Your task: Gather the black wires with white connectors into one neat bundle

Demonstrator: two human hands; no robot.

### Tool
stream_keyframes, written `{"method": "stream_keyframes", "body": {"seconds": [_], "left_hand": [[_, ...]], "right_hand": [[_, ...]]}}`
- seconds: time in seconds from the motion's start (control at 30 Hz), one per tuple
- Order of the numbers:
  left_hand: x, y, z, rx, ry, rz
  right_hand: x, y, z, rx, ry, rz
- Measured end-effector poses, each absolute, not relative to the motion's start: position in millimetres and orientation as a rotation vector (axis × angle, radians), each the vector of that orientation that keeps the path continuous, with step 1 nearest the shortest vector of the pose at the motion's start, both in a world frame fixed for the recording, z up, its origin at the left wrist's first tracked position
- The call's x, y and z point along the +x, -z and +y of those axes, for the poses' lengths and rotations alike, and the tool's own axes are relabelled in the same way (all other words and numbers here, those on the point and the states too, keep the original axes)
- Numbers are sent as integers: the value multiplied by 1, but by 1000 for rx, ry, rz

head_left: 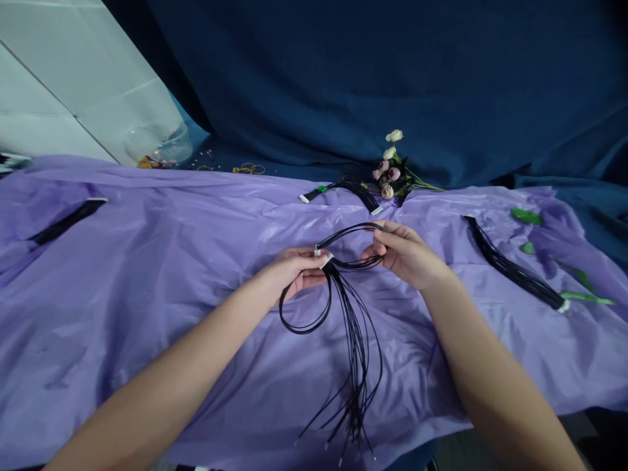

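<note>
In the middle of the head view, a black wire harness [357, 353] with white connectors is held above the purple cloth. My left hand [303, 269] is closed on its white connectors, thumb on top. A loop of wire curls below that hand, and a bundle of loose wire ends hangs toward the front edge. My right hand [400, 252] pinches the looped black wires to the right of the connectors. The exact grip of the right fingertips is partly hidden.
Purple cloth [196, 261] covers the table, wrinkled. Bundled black cables lie at the left [69, 221], the back [360, 191] and the right [515, 267]. Artificial flowers [390, 173] rest at the back edge, near a clear plastic bowl [159, 144]. Green strips [527, 216] lie far right.
</note>
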State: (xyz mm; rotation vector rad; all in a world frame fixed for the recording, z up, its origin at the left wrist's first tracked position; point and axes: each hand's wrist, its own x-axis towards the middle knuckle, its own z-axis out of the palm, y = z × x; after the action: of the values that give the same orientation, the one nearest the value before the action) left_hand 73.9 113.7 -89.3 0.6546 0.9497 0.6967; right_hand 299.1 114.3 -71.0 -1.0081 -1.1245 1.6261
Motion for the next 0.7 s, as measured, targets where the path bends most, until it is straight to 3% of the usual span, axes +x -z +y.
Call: {"method": "stream_keyframes", "body": {"seconds": [0.27,0.5,0.7], "left_hand": [[78,81,106,618,-682,871],[80,79,97,624,-721,834],[78,76,101,560,-827,900]], "right_hand": [[282,78,128,-902,-1593,-925],[235,103,130,-948,-1317,-952],[259,85,120,-927,-1049,-907]]}}
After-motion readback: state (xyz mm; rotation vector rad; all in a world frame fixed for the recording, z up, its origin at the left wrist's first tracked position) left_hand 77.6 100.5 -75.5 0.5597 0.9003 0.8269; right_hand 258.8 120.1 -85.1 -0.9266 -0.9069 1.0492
